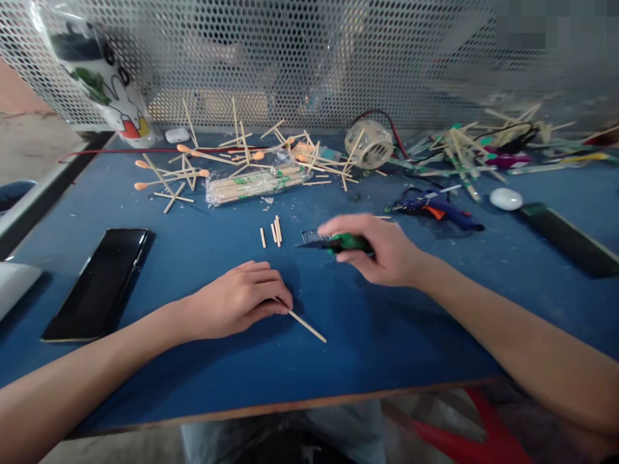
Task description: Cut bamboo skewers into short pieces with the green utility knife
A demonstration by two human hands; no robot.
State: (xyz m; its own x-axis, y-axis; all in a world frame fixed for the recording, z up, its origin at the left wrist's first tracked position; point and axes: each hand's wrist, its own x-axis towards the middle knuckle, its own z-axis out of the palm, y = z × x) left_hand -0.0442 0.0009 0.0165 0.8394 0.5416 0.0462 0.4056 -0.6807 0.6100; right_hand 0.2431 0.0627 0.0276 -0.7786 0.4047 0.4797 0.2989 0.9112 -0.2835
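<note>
My left hand (244, 298) rests on the blue tabletop, its fingers closed on a thin wooden stick (308, 326). The stick's free end points toward the front right. Farther back, my right hand (387, 250) grips a hand tool (349, 243) with a green-and-black handle. Its dark pointed end faces left, apart from the stick; whether it is a knife or pliers I cannot make out. Several short cut stick pieces (276, 231) lie just left of the tool's tip. A small ruled or gridded object (311, 236) is partly hidden behind it.
A phone (99, 283) lies at left. Behind are joined stick frames (176, 187), bagged sticks (256, 185), and a roll of clear tape (369, 145). A blue glue gun (442, 209), white case (505, 199) and dark flat device (570, 238) are at right. A perforated metal panel (290, 58) borders the back.
</note>
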